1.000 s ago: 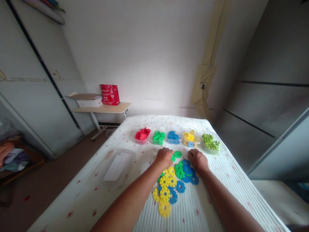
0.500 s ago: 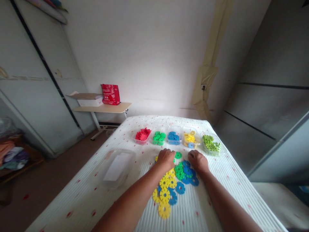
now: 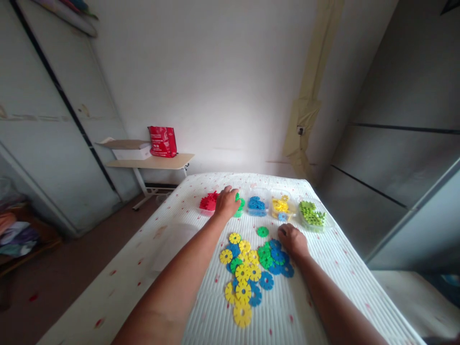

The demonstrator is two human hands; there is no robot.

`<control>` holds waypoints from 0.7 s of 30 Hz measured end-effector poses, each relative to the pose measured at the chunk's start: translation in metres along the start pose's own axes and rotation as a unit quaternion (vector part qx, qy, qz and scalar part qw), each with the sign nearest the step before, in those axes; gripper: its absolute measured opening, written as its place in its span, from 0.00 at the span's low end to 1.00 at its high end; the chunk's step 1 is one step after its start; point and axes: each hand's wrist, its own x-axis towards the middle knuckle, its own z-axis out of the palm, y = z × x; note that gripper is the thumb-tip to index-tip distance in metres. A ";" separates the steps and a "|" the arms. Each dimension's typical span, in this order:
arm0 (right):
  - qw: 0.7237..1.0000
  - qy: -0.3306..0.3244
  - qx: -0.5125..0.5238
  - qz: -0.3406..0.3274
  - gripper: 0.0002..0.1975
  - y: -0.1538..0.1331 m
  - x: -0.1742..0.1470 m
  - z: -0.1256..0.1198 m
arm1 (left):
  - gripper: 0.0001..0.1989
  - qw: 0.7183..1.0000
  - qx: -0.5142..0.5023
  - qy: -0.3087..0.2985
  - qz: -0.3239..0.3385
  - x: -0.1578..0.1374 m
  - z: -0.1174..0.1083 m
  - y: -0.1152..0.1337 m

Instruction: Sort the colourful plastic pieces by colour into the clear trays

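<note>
My left hand reaches over the clear box of green discs, fingers bent, with a notched green disc at its fingertips. Part of that box is hidden behind the hand. My right hand rests curled on the table beside the pile; whether anything is inside its fingers is hidden. In the loose pile lie notched yellow discs, blue discs and green discs, many overlapping. One green disc lies apart, left of my right hand.
In the same row stand boxes of red pieces, blue pieces, yellow pieces and light green pieces. A clear plastic lid or tray is partly behind my left arm. A side desk holds a red bag.
My left hand has moved from the pile forward and left to the green box. A green piece that was beside it on the table is gone from there. My right hand stays in place.
</note>
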 end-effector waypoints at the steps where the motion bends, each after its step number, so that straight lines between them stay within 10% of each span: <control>1: 1.000 0.001 0.003 0.000 0.12 0.001 0.000 0.000 | 0.15 1.000 -0.008 0.002 0.003 -0.005 0.004 -0.002; 12: 1.000 0.002 -0.002 -0.004 0.12 -0.001 -0.001 0.000 | 0.15 0.989 -0.129 0.032 -0.057 -0.112 0.039 -0.054; 21: 0.992 0.005 0.088 -0.087 0.11 -0.028 -0.009 -0.017 | 0.14 0.979 -0.175 0.069 -0.078 -0.124 0.054 -0.069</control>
